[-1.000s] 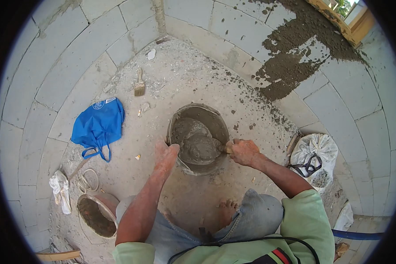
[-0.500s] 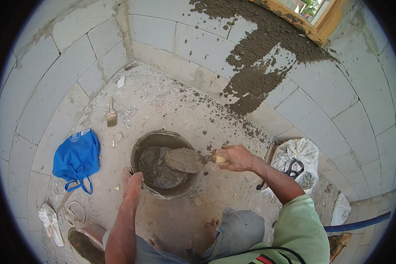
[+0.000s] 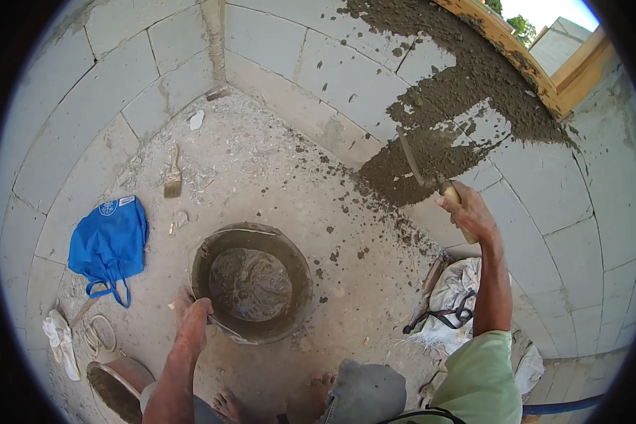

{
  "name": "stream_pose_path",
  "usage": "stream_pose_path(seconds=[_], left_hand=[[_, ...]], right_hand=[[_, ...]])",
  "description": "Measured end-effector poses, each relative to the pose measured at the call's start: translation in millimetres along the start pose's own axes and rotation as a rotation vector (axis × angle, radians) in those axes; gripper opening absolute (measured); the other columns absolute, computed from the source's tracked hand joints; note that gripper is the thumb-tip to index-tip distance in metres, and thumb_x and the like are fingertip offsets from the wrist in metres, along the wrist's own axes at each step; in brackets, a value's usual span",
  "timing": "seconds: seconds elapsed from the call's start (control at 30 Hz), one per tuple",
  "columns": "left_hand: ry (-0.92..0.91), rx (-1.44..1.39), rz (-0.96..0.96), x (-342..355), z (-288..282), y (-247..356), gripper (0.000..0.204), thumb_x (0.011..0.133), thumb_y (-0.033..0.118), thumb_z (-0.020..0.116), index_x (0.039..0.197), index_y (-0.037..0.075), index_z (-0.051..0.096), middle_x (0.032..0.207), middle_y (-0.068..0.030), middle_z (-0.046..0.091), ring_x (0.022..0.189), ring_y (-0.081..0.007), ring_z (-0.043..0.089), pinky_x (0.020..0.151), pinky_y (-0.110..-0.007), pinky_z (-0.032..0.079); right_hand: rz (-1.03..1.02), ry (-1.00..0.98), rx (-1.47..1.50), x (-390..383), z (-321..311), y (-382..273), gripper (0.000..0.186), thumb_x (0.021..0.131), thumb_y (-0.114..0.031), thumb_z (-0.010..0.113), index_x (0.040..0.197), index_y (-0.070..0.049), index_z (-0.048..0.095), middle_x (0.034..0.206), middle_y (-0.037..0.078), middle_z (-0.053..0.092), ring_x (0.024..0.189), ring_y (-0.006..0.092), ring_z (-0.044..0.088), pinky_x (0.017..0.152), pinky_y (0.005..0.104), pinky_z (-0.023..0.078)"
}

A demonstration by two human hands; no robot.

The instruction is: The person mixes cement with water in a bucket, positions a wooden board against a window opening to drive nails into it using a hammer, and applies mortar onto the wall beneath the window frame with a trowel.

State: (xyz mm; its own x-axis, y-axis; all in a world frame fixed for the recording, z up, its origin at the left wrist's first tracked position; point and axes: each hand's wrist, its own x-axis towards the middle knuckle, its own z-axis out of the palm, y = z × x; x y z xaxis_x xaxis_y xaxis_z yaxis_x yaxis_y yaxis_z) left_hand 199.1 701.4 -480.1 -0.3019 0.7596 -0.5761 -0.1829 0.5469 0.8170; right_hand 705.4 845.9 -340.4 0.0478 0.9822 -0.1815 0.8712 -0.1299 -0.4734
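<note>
My right hand [image 3: 471, 212] is closed around the wooden handle of a trowel [image 3: 410, 157], raised at the block wall [image 3: 350, 71] on the right. The blade is seen nearly edge-on, against a patch of wet grey mortar [image 3: 438, 113] that runs down from below the window frame. Whether the blade touches the wall, I cannot tell. My left hand [image 3: 193, 311] is closed at the left rim of a bucket [image 3: 300, 311], where its thin wire handle runs. Wet mortar [image 3: 251, 283] lies inside the bucket, its surface scooped and uneven.
On the floor at left are a paintbrush [image 3: 173, 173], a blue bag [image 3: 109, 240], a coiled cord [image 3: 100, 333] and a second, tilted bucket [image 3: 133, 371]. A white sack [image 3: 456, 283] with a black strap leans by the right wall. Mortar splashes dot the floor along the wall.
My right hand has lifted the trowel out of the bucket and swung it up and right to the wall. My left hand stays at the bucket rim. The view has shifted somewhat.
</note>
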Motion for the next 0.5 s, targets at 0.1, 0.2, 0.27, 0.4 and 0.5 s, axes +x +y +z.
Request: stream_pose_path(seconds=[0.1,0.2,0.27,0.4,0.5], left_hand=[[-0.001,0.006,0.028,0.9,0.5,2.5,0.028,0.062,0.002,0.052,0.088,0.004,0.043,0.079,-0.0043,0.043,0.069,-0.0142,0.042,0.059,-0.027,0.038],[-0.008,0.030,0.009,1.8,0.9,2.5,0.029,0.062,0.002,0.053,0.090,0.002,0.045,0.081,-0.0054,0.045,0.072,-0.0148,0.044,0.061,-0.027,0.039],[-0.052,-0.002,0.057,1.3,0.3,-1.3,0.031,0.063,0.003,0.054,0.093,0.000,0.047,0.084,-0.0071,0.049,0.075,-0.0156,0.047,0.064,-0.028,0.041],[-0.070,0.106,0.123,0.7,-2.4,-9.2,0.030,0.066,0.004,0.054,0.094,0.004,0.043,0.084,-0.0069,0.050,0.073,-0.0159,0.050,0.062,-0.032,0.046],[-0.077,0.105,0.145,-4.1,0.9,-13.1,0.035,0.066,0.006,0.055,0.099,0.000,0.045,0.087,-0.0079,0.051,0.075,-0.0162,0.050,0.064,-0.032,0.045]], right_hand=[[-0.035,0.043,-0.176,-29.4,-8.5,-19.6,0.042,0.084,-0.039,0.067,0.096,-0.001,0.055,0.074,0.018,0.060,0.068,0.0325,0.061,0.065,0.0440,0.046],[-0.103,0.062,-0.314,-55.3,30.0,-32.4,0.045,0.083,-0.039,0.068,0.106,-0.003,0.055,0.081,0.020,0.064,0.079,0.0406,0.062,0.069,0.0454,0.047],[-0.106,0.011,-0.414,-72.1,67.9,-41.5,0.051,0.081,-0.038,0.069,0.116,-0.005,0.054,0.088,0.018,0.064,0.082,0.0401,0.063,0.071,0.0468,0.049],[-0.311,-0.132,-0.407,-104.6,124.4,-74.5,0.050,0.082,-0.032,0.068,0.122,-0.007,0.052,0.091,0.014,0.060,0.083,0.0349,0.063,0.072,0.0451,0.050],[-0.556,-0.120,-0.576,-104.3,161.7,-101.2,0.044,0.083,-0.022,0.064,0.123,-0.007,0.052,0.094,0.015,0.060,0.090,0.0322,0.062,0.074,0.0430,0.050]])
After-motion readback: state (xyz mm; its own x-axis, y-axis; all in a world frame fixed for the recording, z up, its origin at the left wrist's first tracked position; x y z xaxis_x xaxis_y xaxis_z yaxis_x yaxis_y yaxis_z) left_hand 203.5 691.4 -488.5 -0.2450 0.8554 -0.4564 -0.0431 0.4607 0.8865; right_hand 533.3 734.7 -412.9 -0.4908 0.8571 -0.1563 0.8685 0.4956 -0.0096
